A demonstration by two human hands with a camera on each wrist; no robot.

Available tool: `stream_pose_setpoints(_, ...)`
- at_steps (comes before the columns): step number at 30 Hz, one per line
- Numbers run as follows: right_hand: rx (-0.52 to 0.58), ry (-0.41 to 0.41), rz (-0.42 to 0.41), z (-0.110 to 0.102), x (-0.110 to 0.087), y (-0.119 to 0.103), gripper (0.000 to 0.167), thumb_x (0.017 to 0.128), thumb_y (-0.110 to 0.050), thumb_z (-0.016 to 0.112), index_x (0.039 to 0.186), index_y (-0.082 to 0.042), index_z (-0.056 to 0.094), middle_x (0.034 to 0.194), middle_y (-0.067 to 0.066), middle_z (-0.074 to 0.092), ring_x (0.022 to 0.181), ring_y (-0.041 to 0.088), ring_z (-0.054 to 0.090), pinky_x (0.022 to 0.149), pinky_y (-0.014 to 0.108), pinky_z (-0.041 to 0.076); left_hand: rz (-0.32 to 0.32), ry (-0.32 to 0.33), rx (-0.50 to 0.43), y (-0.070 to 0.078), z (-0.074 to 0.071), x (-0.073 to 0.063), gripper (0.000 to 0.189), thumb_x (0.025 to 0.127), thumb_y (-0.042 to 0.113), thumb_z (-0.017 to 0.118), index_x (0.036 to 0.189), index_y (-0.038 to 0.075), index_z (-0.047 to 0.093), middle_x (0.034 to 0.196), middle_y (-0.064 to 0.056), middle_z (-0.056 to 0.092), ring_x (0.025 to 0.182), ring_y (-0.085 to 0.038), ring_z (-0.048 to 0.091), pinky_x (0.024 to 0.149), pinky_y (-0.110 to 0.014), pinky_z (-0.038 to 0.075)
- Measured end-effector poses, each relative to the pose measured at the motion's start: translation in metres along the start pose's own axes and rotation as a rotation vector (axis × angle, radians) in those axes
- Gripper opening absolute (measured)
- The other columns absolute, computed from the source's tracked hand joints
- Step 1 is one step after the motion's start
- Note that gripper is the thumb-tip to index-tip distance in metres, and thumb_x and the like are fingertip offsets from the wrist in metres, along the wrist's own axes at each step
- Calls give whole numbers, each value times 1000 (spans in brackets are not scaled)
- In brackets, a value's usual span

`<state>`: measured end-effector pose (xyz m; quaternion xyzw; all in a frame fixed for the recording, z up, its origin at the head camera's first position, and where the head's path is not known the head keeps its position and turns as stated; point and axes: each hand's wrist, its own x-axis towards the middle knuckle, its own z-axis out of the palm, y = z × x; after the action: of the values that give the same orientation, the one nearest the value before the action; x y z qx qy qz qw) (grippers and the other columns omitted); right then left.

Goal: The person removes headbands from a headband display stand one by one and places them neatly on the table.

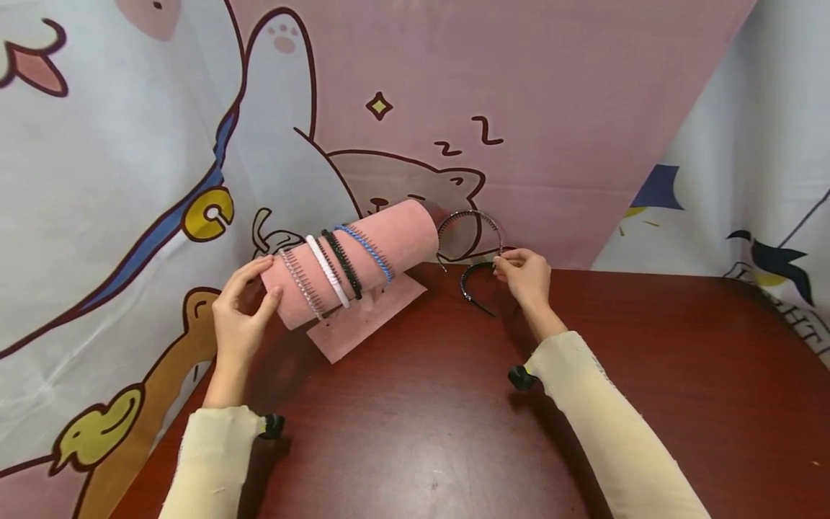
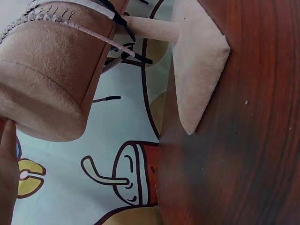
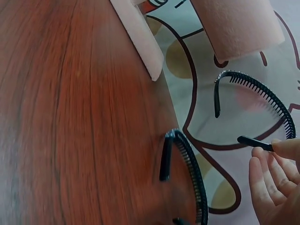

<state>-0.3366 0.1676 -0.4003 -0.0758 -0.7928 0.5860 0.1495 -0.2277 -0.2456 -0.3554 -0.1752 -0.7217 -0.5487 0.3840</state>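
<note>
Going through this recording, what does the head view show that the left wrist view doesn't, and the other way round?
Only the head view shows the right hand pinching a toothed headband, a dark headband on the table nearby, and the pale right sleeve.

Only the left wrist view clearly shows the stem joining the pink cylinder to its base.

Both show the cylinder, base, tabletop, beaded headband, white headband, printed curtain and left hand, though the wrist view catches only part of that hand.

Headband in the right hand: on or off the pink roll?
Off: the right wrist view shows a gap between the headband and the pink roll, with the right hand pinching one end.
</note>
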Motion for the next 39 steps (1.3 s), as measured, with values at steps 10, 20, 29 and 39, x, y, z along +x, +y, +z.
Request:
stream_pose_setpoints(10,-28,-1,22,-24,-3,12,25,93,-14,69,109,5,70,101,23,75,60,-3,66,71,26,62,-8,9,-18,-3,1,-1,36,84,-12,67,119,-14,64,126,-19,67,124,-16,60,105,-19,48)
stream_pose_setpoints(20,16,17,58,-46,-6,22,27,92,-11,70,109,10,68,57,-25,60,57,-1,68,58,16,58,-6,13,20,-2,1,-1,36,83,-9,70,119,-11,65,126,-22,66,124,-16,61,106,-20,48)
stream_pose_setpoints(29,58,27,90,-67,-8,30,29,92,-10,69,110,12,65,56,-25,62,55,-4,66,64,21,61,-5,21,37,0,1,-2,36,83,-9,70,119,-11,66,126,-22,66,124,-15,61,106,-20,48)
stream_pose_setpoints(39,41,37,144,-87,-8,44,30,93,-15,69,111,9,64,58,-25,63,56,-4,66,62,19,60,-7,26,7,-2,1,-3,36,83,-9,69,119,-12,65,127,-23,66,124,-15,61,106,-20,48)
